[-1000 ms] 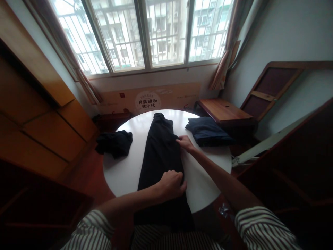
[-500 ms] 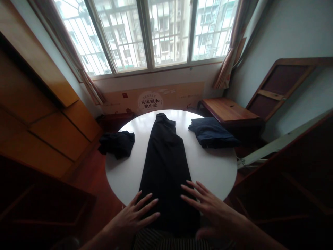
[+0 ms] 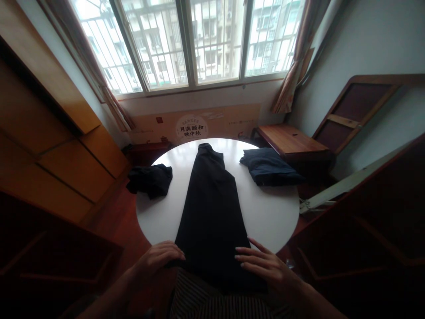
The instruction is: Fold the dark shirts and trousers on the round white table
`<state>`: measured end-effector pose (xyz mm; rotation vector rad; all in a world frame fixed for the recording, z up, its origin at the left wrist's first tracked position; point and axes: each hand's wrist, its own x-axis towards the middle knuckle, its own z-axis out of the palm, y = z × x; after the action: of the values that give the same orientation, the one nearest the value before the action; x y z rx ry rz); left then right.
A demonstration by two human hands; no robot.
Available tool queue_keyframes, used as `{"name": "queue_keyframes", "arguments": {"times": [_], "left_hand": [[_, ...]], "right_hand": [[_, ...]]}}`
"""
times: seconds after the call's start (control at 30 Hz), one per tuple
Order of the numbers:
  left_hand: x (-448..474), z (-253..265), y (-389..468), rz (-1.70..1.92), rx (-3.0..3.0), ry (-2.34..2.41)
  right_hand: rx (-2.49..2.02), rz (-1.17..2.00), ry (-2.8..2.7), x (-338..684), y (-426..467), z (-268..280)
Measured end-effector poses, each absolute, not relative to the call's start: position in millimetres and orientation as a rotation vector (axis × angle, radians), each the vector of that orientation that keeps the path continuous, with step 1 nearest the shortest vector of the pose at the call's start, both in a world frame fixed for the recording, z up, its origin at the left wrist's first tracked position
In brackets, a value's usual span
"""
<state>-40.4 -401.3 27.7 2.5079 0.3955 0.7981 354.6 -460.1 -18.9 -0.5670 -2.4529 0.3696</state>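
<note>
A long black garment [image 3: 212, 208] lies over the middle of the white round table [image 3: 272, 217], narrow at the far end and wider toward me. Its exact kind is hard to tell; a band shows at the far tip and a notch on the right side. My left hand [image 3: 162, 256] is closed at the near left edge, fingers curled over the cloth. On the near right edge rests my right hand [image 3: 262, 261], fingers stretched out flat on the fabric. The garment's lower end hangs near my striped clothing, partly lost in dark shadow.
A crumpled black cloth [image 3: 151, 180] overhangs the table's left edge. Dark blue folded clothing [image 3: 268, 166] sits at the right. Beyond stand a wooden side table [image 3: 292, 139] and a window [image 3: 212, 44]. Wooden cabinets [image 3: 76, 173] line the left.
My left hand has moved left and curled its fingers onto the garment's edge. My right hand has shifted slightly right and toward me. The garment's near end is spread a little wider.
</note>
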Motion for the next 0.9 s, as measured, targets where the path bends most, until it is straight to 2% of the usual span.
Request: {"name": "queue_keyframes", "arguments": {"times": [0.1,0.3,0.53,0.63,0.8,0.9], "left_hand": [[-39.5,28.7,-406.9,0.810,2.451,0.405],[-35.5,33.9,-406.6,0.862,2.290,0.609],[-35.6,61.9,-415.8,0.915,2.373,0.602],[-34.7,82.2,-412.1,0.982,2.436,0.705],[-7.6,119.4,-309.2,1.306,2.224,1.170],[22.1,124.6,-207.1,1.427,2.013,1.136]], "right_hand": [[-0.643,0.665,-2.329,361.1,-467.0,-20.6],[-0.885,0.921,-2.078,357.0,-457.5,-17.2],[-0.850,1.098,-2.093,360.0,-458.7,-0.1],[-0.884,1.032,-2.062,366.4,-451.4,13.5],[-1.089,0.822,-1.581,353.1,-353.1,73.6],[-0.969,0.864,-1.371,339.7,-260.8,95.8]]}}
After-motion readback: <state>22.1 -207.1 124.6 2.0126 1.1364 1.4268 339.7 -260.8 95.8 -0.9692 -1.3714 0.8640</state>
